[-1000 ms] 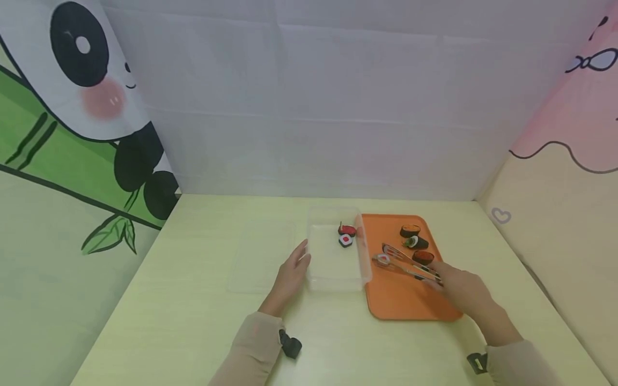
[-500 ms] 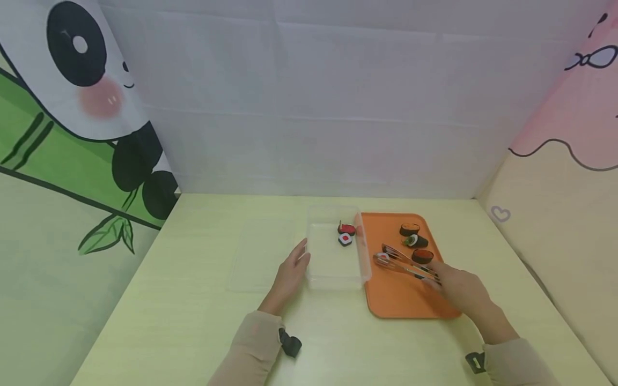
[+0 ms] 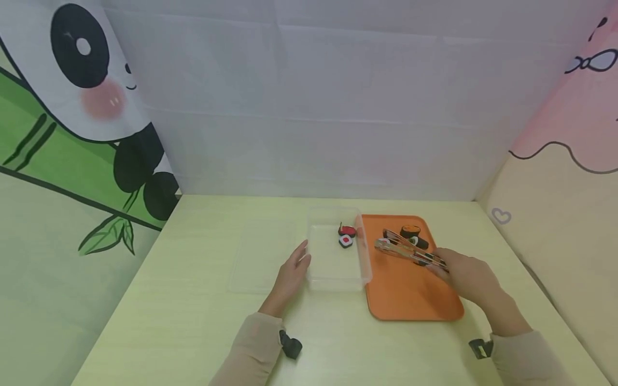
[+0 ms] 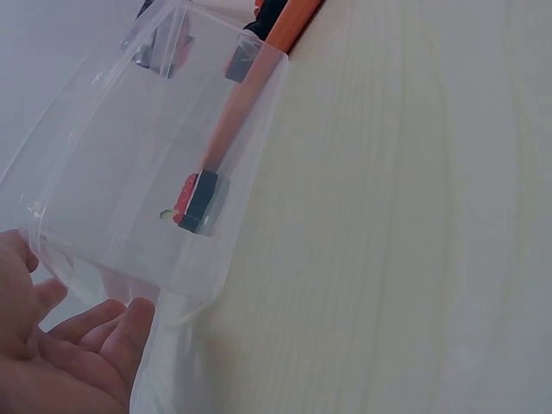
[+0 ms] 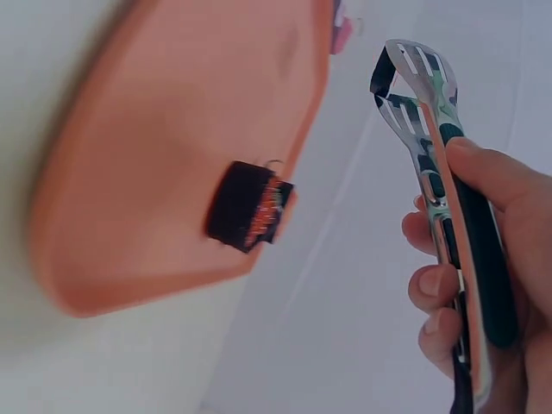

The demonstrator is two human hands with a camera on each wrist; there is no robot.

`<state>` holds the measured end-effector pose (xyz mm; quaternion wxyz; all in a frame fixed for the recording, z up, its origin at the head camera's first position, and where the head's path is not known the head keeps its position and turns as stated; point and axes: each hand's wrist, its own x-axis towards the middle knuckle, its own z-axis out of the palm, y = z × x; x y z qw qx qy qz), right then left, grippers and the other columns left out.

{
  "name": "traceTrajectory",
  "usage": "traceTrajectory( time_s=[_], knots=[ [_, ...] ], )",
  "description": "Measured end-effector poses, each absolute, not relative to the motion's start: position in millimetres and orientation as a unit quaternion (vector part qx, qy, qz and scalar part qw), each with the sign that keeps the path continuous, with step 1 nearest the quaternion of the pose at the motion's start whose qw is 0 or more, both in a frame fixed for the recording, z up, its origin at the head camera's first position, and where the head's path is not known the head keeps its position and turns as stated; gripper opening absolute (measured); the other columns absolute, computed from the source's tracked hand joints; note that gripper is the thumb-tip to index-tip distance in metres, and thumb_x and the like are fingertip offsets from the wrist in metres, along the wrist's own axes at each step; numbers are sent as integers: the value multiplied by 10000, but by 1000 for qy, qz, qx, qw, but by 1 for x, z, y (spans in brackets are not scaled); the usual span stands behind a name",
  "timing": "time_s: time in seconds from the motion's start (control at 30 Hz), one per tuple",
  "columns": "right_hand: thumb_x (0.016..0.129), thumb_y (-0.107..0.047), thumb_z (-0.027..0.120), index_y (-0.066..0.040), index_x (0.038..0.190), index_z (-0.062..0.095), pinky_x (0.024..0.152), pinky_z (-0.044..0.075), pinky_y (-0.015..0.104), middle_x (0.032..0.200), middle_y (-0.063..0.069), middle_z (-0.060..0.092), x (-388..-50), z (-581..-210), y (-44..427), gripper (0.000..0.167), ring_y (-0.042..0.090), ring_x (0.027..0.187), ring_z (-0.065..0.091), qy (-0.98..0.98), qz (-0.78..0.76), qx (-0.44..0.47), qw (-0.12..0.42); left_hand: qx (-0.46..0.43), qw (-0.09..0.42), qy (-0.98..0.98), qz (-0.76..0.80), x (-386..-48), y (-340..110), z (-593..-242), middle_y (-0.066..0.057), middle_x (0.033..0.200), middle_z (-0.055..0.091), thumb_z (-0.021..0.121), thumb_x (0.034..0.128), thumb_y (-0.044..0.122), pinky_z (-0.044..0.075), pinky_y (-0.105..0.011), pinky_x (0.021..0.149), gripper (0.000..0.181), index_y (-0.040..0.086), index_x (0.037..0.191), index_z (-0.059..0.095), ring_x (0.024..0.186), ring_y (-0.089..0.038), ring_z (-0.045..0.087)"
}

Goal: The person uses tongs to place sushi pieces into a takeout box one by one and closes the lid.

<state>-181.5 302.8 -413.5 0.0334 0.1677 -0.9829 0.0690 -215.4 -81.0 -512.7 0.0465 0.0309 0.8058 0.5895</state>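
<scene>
In the head view my right hand (image 3: 470, 279) holds metal tongs (image 5: 479, 241) with dark grips over an orange tray (image 3: 407, 303). A small dark-wrapped sushi piece (image 5: 381, 72) sits between the tong tips, raised above the tray in the right wrist view. My left hand (image 3: 288, 276) rests its fingers against the near-left wall of a clear plastic box (image 3: 333, 285). Inside the box lie a red-topped sushi piece (image 3: 346, 230) and a white sushi roll (image 3: 345, 241) with a red centre. The tongs partly cover the sushi on the tray.
On the tray are an orange-topped sushi piece (image 3: 410, 231) and a dark sushi roll (image 3: 419, 242). A clear lid (image 3: 263, 257) lies flat on the pale table (image 3: 159, 321) left of the box. A white backdrop (image 3: 309, 107) stands behind.
My right hand and the tongs have moved up and away across the tray, carrying the sushi piece. The red-topped piece on the tray is now hidden from the head view. My left hand stays put.
</scene>
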Motion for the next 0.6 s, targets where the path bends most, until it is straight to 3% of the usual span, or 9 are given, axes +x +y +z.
traceTrajectory(
  time_s=[0.1,0.23,0.6],
  knots=[
    [933,-315,668,-101,971,570,429,374,314,718,-43,525,-184,-402,296,238,126,554,466,-982,72,171,35,29,45,808,587,-215,-81,-512,-156,1509,376,407,1060,309,337,-563,1057,500,205,1540,311,1329,-390,401],
    [925,-313,677,-116,963,574,431,372,316,723,-48,516,-186,-393,284,226,117,562,459,-979,72,186,46,30,43,809,586,-214,-82,-512,-164,1504,381,408,1060,305,340,-567,1053,501,190,1539,314,1322,-400,407],
    [925,-312,683,-98,1108,598,411,349,293,666,-106,438,-196,-398,252,294,91,505,397,-969,83,229,46,30,49,808,587,-212,-84,-510,-152,1512,373,404,1059,324,341,-567,1052,509,204,1543,304,1324,-393,407]
  ],
)
